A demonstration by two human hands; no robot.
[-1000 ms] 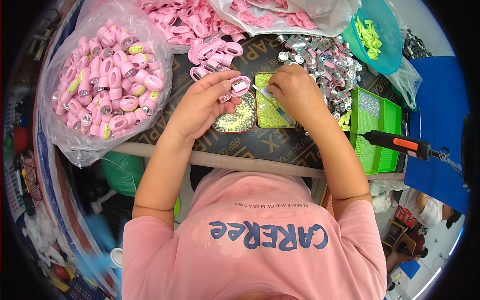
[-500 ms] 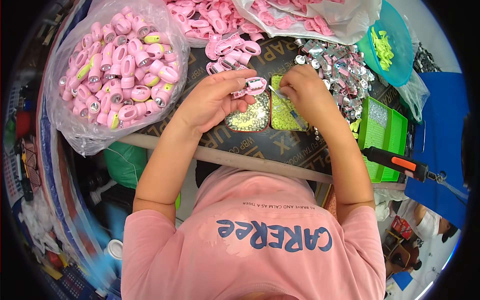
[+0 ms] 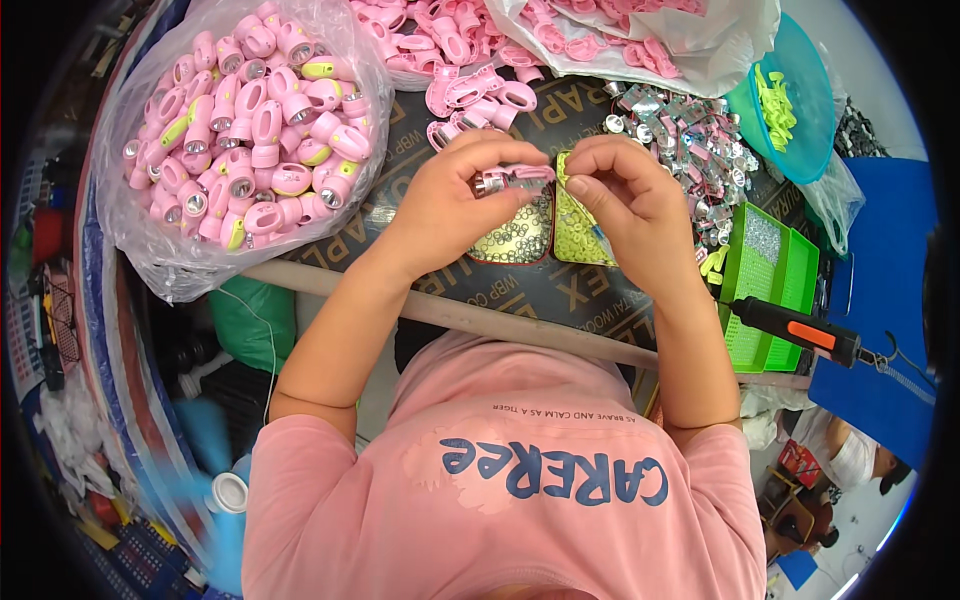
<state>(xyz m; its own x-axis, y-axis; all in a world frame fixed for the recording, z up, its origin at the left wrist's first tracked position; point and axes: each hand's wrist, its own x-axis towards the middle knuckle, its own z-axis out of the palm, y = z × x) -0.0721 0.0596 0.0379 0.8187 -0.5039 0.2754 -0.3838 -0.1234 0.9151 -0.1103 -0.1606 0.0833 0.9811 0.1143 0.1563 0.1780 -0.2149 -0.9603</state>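
My left hand [image 3: 450, 205] is closed round a pink flashlight half-shell [image 3: 530, 174], with a silvery lamp end showing between thumb and fingers. To its right my right hand [image 3: 635, 190] is closed in a pinch, thumb against fingers; what they hold is too small or hidden to name. Below the hands lie two small tins side by side. One tin holds small clear rings [image 3: 515, 243], the other small yellow-green parts [image 3: 580, 238]. My right hand covers part of the yellow-green ones, where a thin bluish-white piece [image 3: 602, 240] peeks out beneath the palm.
A clear bag of pink flashlights [image 3: 250, 140] stands at the left. Pink shells [image 3: 480, 95] lie at the back beside a white bag [image 3: 640, 25]. Metal lamp parts [image 3: 690, 140], a teal bowl [image 3: 800, 100], green trays [image 3: 770, 290] and a black-orange electric screwdriver [image 3: 800, 328] are on the right.
My left hand has turned the shell from open side up to edge-on and closed further round it. My right hand has risen from the yellow-green parts to beside the shell.
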